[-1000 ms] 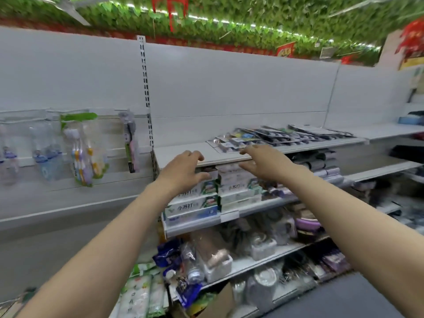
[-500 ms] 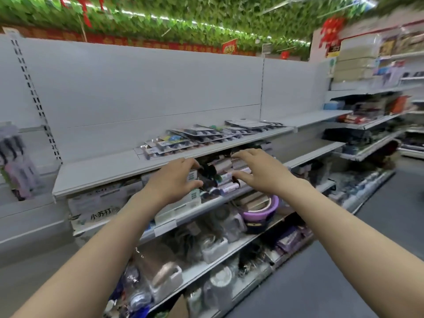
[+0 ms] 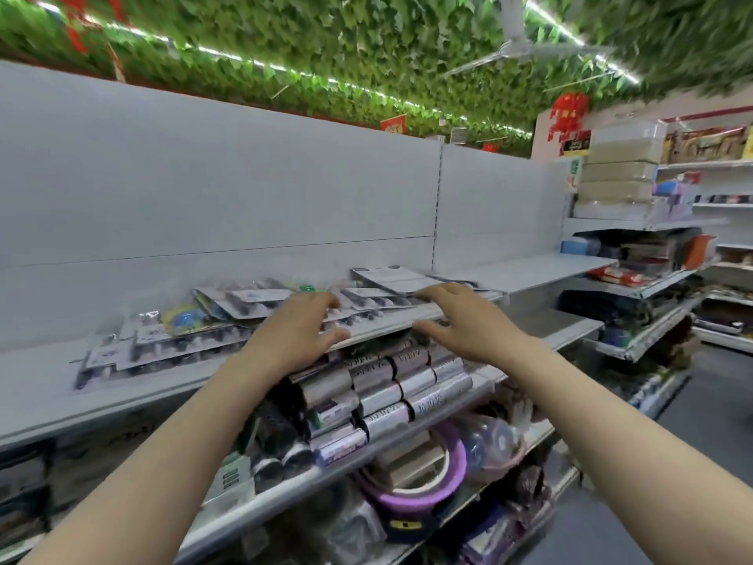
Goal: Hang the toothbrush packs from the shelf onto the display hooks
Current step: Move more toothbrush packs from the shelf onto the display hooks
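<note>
Reach toward the stock. The left hand [image 3: 295,334] and the right hand [image 3: 460,320] are extended side by side at the front edge of the upper shelf [image 3: 49,385], fingers spread and only loosely bent, holding nothing; whether the fingertips already touch a pack cannot be told through the blur. The toothbrush packs [image 3: 228,320] lie flat on that shelf, in an overlapping row running from beyond the left hand's outer side to just past the right hand's fingertips. Lying flat and shingled keeps the carded packs from sliding off, and judged from the pose, the spread fingers are set to gather or lift from the stack nearest them. The count is uncertain: roughly ten packs can be made out, with overlap hiding their edges. One pack, beyond the right hand, shows a pale printed back [image 3: 393,279]. Directly below both hands, silver boxes [image 3: 383,391] are stacked on the lower shelf, about a dozen visible. No display hooks appear in view, so hanging has yet to begin for these packs.
</note>
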`<action>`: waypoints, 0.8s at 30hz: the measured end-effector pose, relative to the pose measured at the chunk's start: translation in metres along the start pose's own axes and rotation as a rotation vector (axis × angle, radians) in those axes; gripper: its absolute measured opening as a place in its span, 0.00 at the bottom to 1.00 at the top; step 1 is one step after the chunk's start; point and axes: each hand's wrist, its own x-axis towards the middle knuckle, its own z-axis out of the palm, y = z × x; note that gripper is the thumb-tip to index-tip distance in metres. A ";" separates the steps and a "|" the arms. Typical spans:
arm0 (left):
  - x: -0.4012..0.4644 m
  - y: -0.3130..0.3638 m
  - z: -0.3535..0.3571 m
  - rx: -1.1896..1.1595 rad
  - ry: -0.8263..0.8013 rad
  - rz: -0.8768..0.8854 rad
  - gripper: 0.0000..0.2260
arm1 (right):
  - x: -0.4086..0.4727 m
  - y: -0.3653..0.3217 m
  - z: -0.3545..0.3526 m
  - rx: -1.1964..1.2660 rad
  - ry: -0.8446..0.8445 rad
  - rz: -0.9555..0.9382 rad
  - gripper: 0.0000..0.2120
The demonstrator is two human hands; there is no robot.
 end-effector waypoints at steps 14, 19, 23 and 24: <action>0.160 -0.033 0.091 0.341 0.034 -0.808 0.38 | 0.188 0.132 0.100 0.298 -0.082 -0.271 0.25; 0.185 -0.026 0.109 0.471 0.012 -1.001 0.45 | 0.240 0.144 0.123 0.418 -0.136 -0.375 0.23; 0.191 -0.030 0.109 0.510 0.074 -1.027 0.43 | 0.267 0.127 0.137 0.583 -0.183 -0.418 0.22; 0.191 -0.032 0.109 0.493 0.100 -1.032 0.43 | 0.271 0.121 0.140 0.619 -0.193 -0.424 0.22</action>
